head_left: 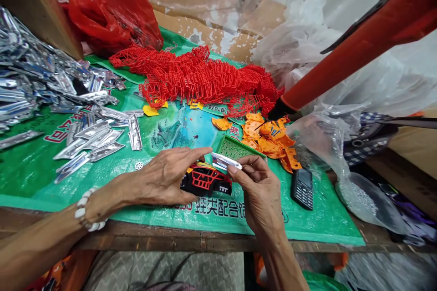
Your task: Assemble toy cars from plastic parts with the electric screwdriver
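Note:
My left hand (167, 177) grips a small black toy car body with a red plastic frame (206, 181) over the near part of the green woven sheet (34, 177). My right hand (261, 191) pinches a shiny silver plastic piece (223, 161) between thumb and fingers, right above the toy's top. A white bead bracelet (85, 214) sits on my left wrist. Both hands are close together, fingers closed on what they hold.
Silver pieces (95, 138) lie heaped at left. A pile of red frames (201, 77) and a red bag (112, 9) sit at the back. Orange parts (269, 138), a green tray (235, 149), a black phone (302, 187) and clear bags (341, 154) lie at right. An orange-red post (358, 41) slants overhead.

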`<state>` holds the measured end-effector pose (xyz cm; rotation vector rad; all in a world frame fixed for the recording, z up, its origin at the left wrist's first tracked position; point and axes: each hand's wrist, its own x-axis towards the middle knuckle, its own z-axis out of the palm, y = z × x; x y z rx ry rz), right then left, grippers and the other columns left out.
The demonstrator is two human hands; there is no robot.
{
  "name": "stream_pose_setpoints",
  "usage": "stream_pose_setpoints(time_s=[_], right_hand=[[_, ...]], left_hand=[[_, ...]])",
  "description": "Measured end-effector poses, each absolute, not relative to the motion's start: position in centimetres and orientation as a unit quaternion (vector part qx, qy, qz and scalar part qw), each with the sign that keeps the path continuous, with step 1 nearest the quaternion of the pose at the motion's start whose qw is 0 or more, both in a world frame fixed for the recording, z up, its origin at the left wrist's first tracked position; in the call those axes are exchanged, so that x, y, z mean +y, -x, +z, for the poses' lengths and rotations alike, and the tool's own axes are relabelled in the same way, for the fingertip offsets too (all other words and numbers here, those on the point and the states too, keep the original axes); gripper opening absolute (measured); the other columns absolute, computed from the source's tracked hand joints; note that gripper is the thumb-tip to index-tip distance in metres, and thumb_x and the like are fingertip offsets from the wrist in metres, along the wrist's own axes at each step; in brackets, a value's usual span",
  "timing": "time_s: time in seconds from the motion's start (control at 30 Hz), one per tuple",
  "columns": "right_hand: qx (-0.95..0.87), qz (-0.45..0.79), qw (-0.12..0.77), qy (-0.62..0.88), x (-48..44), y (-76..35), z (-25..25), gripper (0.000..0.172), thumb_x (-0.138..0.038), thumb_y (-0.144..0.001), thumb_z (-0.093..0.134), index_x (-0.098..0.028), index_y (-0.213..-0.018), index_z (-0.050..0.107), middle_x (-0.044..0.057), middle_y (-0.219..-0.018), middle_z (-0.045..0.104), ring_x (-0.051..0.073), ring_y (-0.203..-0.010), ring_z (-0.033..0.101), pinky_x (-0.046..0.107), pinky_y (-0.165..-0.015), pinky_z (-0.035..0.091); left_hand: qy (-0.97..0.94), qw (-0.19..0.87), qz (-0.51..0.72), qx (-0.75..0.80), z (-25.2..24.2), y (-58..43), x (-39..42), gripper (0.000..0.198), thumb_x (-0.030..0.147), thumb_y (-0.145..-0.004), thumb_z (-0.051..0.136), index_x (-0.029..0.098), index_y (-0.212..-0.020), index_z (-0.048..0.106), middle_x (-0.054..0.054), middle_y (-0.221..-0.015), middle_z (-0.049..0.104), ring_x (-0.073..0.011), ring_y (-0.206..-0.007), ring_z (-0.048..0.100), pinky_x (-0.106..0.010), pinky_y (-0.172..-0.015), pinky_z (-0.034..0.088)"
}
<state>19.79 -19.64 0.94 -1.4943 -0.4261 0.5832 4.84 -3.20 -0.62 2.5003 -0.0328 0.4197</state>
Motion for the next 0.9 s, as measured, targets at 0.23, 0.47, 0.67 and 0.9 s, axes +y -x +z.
stream_pose_setpoints(time_s=[0.23,0.47,0.67,0.9], right_hand=[[-0.197,0.234,0.669,0.678,-22.1,-20.6,0.8,0.024,-0.034,-0.067,0.088,-0.02,-0.081,0.074,0.0,-0.073,0.071,0.012,-0.062,0.063,0.024,-0.061,0.052],[-0.175,0.281,0.659,0.675,-23.3,-20.1,-0.2,0.032,-0.04,-0.065,0.089,-0.018,-0.084,0.075,0.004,-0.067,0.072,0.017,-0.06,0.068,0.03,-0.063,0.056],[-0.173,0.263,0.646,0.696,-24.1,-20.1,-0.5,0.032,-0.045,-0.07,0.086,-0.018,-0.085,0.078,0.006,-0.068,0.073,0.017,-0.063,0.068,0.028,-0.062,0.055],[-0.17,0.268,0.636,0.703,-23.9,-19.8,0.0,0.036,-0.042,-0.065,0.089,-0.024,-0.095,0.08,0.002,-0.068,0.073,0.015,-0.062,0.067,0.029,-0.065,0.058]], left_hand=[[-0.97,0.2,0.138,-0.03,0.5,-3.6,-5.0,0.062,0.03,-0.09,0.066,0.017,-0.145,0.04,-0.015,-0.131,0.064,-0.0308,-0.116,0.063,-0.041,-0.096,0.052],[-0.979,0.151,0.123,-0.068,1.2,-2.9,-6.1,0.047,0.019,-0.091,0.064,0.014,-0.136,0.052,-0.015,-0.137,0.063,-0.0307,-0.121,0.061,-0.045,-0.103,0.048],[-0.963,0.225,0.136,-0.059,0.8,-2.2,-6.0,0.041,0.039,-0.096,0.065,0.02,-0.131,0.058,-0.012,-0.135,0.063,-0.0288,-0.12,0.061,-0.041,-0.101,0.05],[-0.932,0.333,0.141,0.031,-0.4,-1.7,-7.0,0.036,0.03,-0.097,0.062,0.021,-0.131,0.054,-0.01,-0.13,0.063,-0.0231,-0.119,0.062,-0.036,-0.104,0.05]])
